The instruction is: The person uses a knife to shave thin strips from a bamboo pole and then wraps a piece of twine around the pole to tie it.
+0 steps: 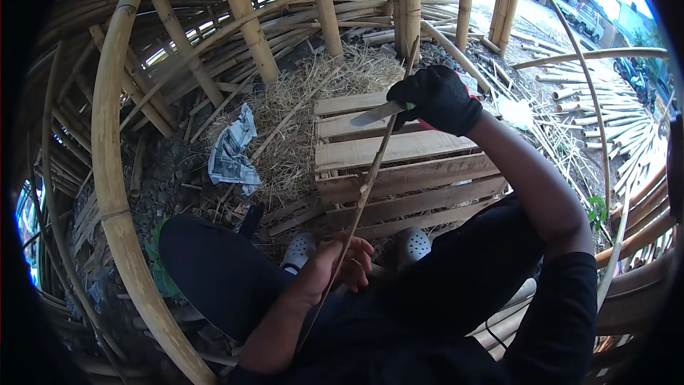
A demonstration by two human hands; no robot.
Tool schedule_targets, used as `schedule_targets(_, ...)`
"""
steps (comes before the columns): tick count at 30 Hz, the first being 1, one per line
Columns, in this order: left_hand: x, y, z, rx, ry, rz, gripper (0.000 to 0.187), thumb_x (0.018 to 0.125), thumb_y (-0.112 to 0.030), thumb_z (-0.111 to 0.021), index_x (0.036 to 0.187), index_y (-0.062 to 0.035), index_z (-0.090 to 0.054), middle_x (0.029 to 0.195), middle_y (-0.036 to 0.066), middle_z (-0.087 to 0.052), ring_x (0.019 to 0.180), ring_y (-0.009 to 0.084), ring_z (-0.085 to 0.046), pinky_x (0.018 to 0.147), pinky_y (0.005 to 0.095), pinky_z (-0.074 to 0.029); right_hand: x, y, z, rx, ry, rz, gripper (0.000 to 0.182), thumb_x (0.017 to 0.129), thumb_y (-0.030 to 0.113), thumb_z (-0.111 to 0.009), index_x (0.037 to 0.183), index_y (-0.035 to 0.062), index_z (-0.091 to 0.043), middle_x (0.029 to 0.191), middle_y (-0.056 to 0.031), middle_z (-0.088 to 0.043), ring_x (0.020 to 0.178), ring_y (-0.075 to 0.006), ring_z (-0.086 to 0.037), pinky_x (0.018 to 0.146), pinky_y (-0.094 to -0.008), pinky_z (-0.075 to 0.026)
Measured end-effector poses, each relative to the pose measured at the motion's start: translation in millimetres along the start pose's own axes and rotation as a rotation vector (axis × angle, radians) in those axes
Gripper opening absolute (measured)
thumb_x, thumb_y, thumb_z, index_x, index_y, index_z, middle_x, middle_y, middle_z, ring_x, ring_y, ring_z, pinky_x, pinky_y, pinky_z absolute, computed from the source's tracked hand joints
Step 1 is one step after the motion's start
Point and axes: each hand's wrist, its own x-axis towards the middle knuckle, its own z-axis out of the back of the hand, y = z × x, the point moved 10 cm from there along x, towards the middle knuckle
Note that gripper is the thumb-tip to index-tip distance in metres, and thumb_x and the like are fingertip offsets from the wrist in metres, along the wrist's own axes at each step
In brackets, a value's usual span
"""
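Observation:
A long thin bamboo strip [373, 171] runs slantwise from above the wooden crate down into my lap. My bare left hand [340, 264] is around its lower part, with the fingers curled and partly apart. My right hand [434, 100], in a black glove, is closed on a knife near the strip's upper end. The knife's blade [378, 113] points left and lies across the strip. Below the strip's upper half stands the slatted wooden crate [410, 180]. Whether the gloved fingers also touch the strip is hidden.
Crumpled newspaper [234, 151] lies on straw [285, 117] left of the crate. A thick curved bamboo pole [114, 171] arches down the left side. Upright bamboo posts [407, 7] stand behind, and cut bamboo pieces [605, 110] are piled at the right.

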Motion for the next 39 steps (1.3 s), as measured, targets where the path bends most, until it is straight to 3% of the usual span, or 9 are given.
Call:
schedule_targets(2,0,2,-5,0.051,0.017,0.037,0.057,0.102,-0.051,-0.03,0.119,-0.0005,-0.052,0.092,0.011,-0.065,0.073,0.0204,-0.068,0.062,0.0324,-0.056,-6,-22,1,0.084,-0.062,-0.025,0.022,0.078,0.032,-0.073,0.095,0.0178,-0.068,0.079,-0.0032,-0.067,0.073,-0.0251,-0.067,0.067,-0.0379,-0.053)
schedule_targets(11,0,-14,-24,0.138,0.011,-0.035,0.042,0.106,-0.036,-0.031,0.123,-0.0005,-0.045,0.086,0.008,-0.061,0.066,0.0146,-0.065,0.047,0.0221,-0.045,-25,-70,-38,0.423,0.18,-0.368,0.023,0.081,0.023,-0.073,0.103,0.0147,-0.07,0.089,-0.0062,-0.072,0.085,-0.0265,-0.069,0.078,-0.037,-0.054)
schedule_targets(18,18,-25,-37,0.031,-0.018,-0.055,0.038,0.105,-0.037,-0.037,0.121,-0.0034,-0.047,0.082,0.004,-0.058,0.06,0.0104,-0.058,0.045,0.0195,-0.042,-31,-90,-43,0.448,0.186,-0.43,0.023,0.084,0.019,-0.069,0.106,0.0148,-0.069,0.094,-0.0088,-0.072,0.087,-0.0265,-0.069,0.082,-0.0356,-0.053)
schedule_targets(20,20,-27,-43,-0.038,0.012,-0.045,0.037,0.105,-0.036,-0.038,0.121,-0.0038,-0.047,0.081,0.004,-0.057,0.06,0.0098,-0.057,0.046,0.0189,-0.042,-36,-91,-57,0.337,0.292,-0.387,0.022,0.086,0.018,-0.066,0.107,0.0134,-0.068,0.094,-0.0095,-0.071,0.088,-0.0257,-0.069,0.083,-0.0351,-0.053)
schedule_targets(24,21,-9,-28,-0.043,-0.029,0.056,0.045,0.103,-0.044,-0.037,0.115,-0.0039,-0.053,0.079,0.003,-0.057,0.062,0.0126,-0.059,0.048,0.023,-0.044,-46,-81,-84,0.535,0.377,-0.455,0.027,0.085,0.02,-0.067,0.11,0.0106,-0.068,0.095,-0.0093,-0.071,0.091,-0.0268,-0.069,0.084,-0.0358,-0.053)
schedule_targets(30,23,12,5,-0.094,-0.094,0.113,0.07,0.097,-0.064,-0.027,0.118,-0.0041,-0.056,0.084,0.003,-0.063,0.071,0.0152,-0.066,0.058,0.0286,-0.052,-31,-18,-76,0.495,0.311,-0.242,0.024,0.085,0.022,-0.066,0.106,0.0103,-0.068,0.098,-0.0094,-0.071,0.093,-0.0279,-0.068,0.083,-0.036,-0.053)
schedule_targets(33,20,11,-3,-0.081,-0.111,0.104,0.07,0.098,-0.063,-0.027,0.124,-0.0034,-0.052,0.082,0.003,-0.061,0.066,0.0143,-0.063,0.053,0.026,-0.049,-30,11,-80,0.593,0.469,-0.247,0.024,0.087,0.022,-0.063,0.107,0.011,-0.069,0.103,-0.0114,-0.07,0.095,-0.0289,-0.067,0.083,-0.0372,-0.052)
schedule_targets(35,18,12,-20,-0.19,0.086,0.085,0.064,0.1,-0.059,-0.027,0.123,-0.004,-0.051,0.074,0.001,-0.053,0.052,0.0105,-0.052,0.044,0.0221,-0.04,-33,27,-81,0.591,0.469,-0.249,0.026,0.087,0.025,-0.063,0.108,0.0113,-0.068,0.103,-0.0115,-0.07,0.096,-0.0287,-0.067,0.083,-0.0375,-0.052)
schedule_targets(39,10,20,-14,-0.278,0.07,0.109,0.056,0.102,-0.053,-0.026,0.114,-0.0045,-0.051,0.065,-0.002,-0.037,0.045,0.0072,-0.034,0.037,0.0214,-0.029,-37,39,-82,0.611,0.553,-0.284,0.041,0.083,0.04,-0.068,0.112,0.011,-0.066,0.104,-0.0127,-0.069,0.098,-0.0312,-0.066,0.085,-0.0394,-0.052)
